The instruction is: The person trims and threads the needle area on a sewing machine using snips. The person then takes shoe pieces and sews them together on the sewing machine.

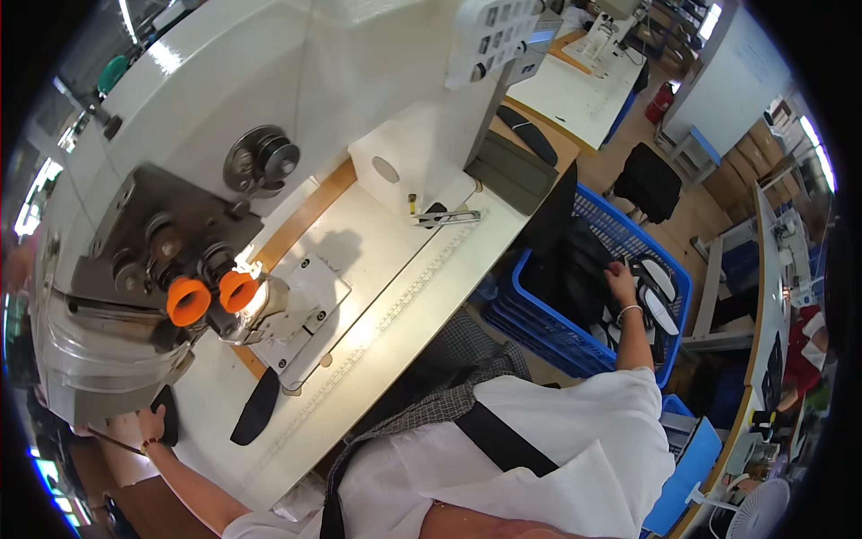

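Note:
My left hand point(153, 426) lies at the left end of the sewing machine table, its fingers apart and partly hidden by the machine head. It touches the edge of a dark, curved flat piece point(167, 415). On my right, my right hand point(620, 284) reaches into a blue plastic basket point(678, 260), fingers curled at a black piece point(582, 260) among several black and white ones. Another black curved piece point(257, 409) rests on the white table point(359, 359), in front of the needle area. The lit sewing machine point(314, 90) carries two orange cones point(189, 301).
A small metal tool point(449, 216) lies on the table by the machine's pillar. Dark padded material point(512, 171) covers the table's right end. Farther off stand a black stool point(646, 182), a second sewing table point(584, 90) and a red fire extinguisher point(660, 103). A white fan point(761, 508) stands lower right.

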The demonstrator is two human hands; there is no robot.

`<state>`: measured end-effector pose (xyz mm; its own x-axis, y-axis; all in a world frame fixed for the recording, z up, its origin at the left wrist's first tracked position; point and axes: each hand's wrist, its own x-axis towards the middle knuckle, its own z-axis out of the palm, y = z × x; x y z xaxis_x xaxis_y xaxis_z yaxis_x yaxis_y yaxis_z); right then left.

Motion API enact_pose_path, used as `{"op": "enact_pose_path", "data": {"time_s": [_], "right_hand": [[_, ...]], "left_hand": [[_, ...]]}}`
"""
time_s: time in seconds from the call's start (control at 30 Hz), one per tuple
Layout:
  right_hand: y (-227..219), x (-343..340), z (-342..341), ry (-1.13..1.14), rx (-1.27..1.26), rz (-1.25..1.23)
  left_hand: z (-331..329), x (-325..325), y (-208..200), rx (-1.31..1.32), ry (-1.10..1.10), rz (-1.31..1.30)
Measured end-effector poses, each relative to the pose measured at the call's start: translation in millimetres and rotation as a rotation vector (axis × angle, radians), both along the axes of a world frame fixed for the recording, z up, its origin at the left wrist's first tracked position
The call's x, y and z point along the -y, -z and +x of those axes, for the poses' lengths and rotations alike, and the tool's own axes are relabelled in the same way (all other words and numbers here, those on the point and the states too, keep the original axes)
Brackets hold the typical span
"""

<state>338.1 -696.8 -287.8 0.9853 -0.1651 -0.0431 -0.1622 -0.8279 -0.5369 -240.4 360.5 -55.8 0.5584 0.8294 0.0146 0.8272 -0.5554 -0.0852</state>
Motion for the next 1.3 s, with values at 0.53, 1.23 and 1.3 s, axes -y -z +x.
{"op": "enact_pose_path", "data": {"time_s": [0.53,1.23,1.3], "right_hand": [[-10,-100,105,-0.176,0.241,-0.438],[84,0,157,-0.031,-0.120,-0.328],[65,-7,135,0.127,-0.103,-0.347]], "left_hand": [[38,82,-4,0.500,0.033,-0.134],[124,346,-14,0.469,0.461,-0.191],[138,348,-1,0.407,0.502,-0.144]]}}
